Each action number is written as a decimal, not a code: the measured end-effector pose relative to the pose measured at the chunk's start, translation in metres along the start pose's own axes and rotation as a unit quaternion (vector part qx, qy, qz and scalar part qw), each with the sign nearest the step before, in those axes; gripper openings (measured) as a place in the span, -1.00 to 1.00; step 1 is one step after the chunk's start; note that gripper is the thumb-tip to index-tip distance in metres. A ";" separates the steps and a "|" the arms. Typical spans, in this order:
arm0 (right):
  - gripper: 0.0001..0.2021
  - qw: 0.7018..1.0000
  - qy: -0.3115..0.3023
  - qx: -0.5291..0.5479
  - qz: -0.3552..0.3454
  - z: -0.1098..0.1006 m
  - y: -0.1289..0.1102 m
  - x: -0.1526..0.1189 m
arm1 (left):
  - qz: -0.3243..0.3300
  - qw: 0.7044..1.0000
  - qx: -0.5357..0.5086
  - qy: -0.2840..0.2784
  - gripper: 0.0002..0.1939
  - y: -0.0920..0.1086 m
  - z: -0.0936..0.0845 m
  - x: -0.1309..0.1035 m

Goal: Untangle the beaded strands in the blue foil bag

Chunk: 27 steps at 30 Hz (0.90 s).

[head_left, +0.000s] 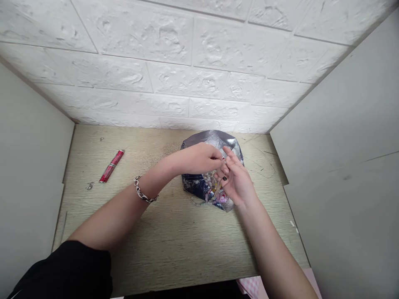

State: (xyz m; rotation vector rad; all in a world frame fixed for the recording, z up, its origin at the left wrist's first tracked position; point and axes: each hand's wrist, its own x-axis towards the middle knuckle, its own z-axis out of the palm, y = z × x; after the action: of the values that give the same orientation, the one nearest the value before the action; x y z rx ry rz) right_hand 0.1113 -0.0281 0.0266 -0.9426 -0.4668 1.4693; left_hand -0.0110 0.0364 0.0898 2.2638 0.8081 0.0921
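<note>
Over a silver-lined bag (211, 136) with a dark blue patterned outside, my two hands meet fingertip to fingertip. My left hand (196, 159), wearing a chain bracelet (141, 194) on its wrist, reaches in from the left with its thumb and fingers pinched. My right hand (238, 180), palm turned up, has one finger stretched out and the others curled in a pinch. Tiny red and pale beads (223, 160) show between the fingertips; the fingers hide most of them. Strings of pink, yellow and clear beads (218, 194) fill the bag's opening, and some hang over its near rim.
At the left of the wooden table (162, 245) lies a red tube-shaped packet (112, 166). Small metal pieces (90, 186) lie near it. Thin dark threads (264, 168) are on the right. A white brick-pattern wall (168, 79) and grey side panels (346, 166) enclose the table.
</note>
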 end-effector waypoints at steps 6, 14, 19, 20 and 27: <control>-0.65 1.000 -0.001 -0.007 -0.001 0.000 0.000 0.000 | -0.001 1.000 -0.002 -0.006 -0.71 -0.001 0.001 0.001; -0.65 1.000 -0.005 -0.010 0.000 0.001 0.000 0.000 | 0.003 1.000 -0.007 -0.009 -0.71 -0.002 0.000 0.001; -0.66 1.000 -0.007 -0.014 -0.001 0.001 0.001 -0.001 | 0.009 0.999 -0.029 -0.019 -0.71 -0.001 0.000 0.000; -0.66 1.000 -0.007 -0.014 -0.001 0.001 0.002 -0.001 | 0.009 0.999 -0.031 -0.021 -0.71 -0.001 0.000 0.000; -0.67 1.000 -0.004 -0.018 0.000 -0.001 0.001 -0.001 | -0.009 1.000 0.011 0.001 -0.72 -0.003 0.001 0.002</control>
State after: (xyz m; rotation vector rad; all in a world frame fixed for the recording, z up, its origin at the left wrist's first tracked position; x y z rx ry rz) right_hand 0.1112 -0.0291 0.0252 -0.9651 -0.5000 1.4691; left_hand -0.0108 0.0389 0.0866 2.2767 0.8328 0.0776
